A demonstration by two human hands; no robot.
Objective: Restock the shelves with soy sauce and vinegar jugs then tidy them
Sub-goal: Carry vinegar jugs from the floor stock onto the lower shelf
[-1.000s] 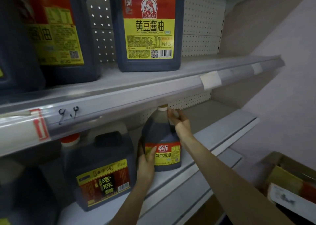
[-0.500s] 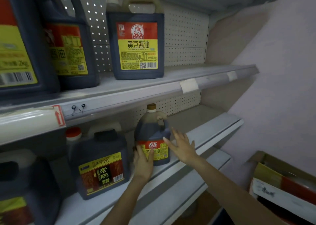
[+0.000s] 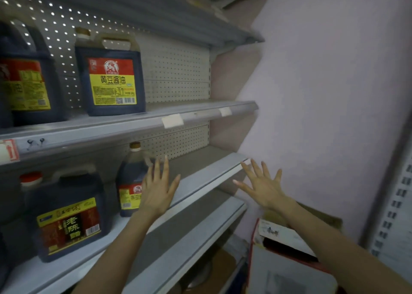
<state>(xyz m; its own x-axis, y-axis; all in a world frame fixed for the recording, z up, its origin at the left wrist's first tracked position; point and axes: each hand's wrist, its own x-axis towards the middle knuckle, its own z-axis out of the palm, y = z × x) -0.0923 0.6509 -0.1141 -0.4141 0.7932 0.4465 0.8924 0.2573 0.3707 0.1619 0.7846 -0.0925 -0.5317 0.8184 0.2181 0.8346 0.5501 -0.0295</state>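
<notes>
On the lower shelf (image 3: 196, 168), beside the vinegar jug (image 3: 69, 215), the small soy sauce jug (image 3: 130, 182) stands upright, released a second ago; left hand (image 3: 158, 188) and right hand (image 3: 263, 186), both spread and empty, suggest placement is complete and restocking continues from the box (image 3: 278, 233).

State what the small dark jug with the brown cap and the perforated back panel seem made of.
The small dark jug with the brown cap is likely clear plastic: glossy, with a paler translucent neck above dark liquid. The perforated back panel is probably painted sheet metal: matt off-white, with regular punched holes.
</notes>
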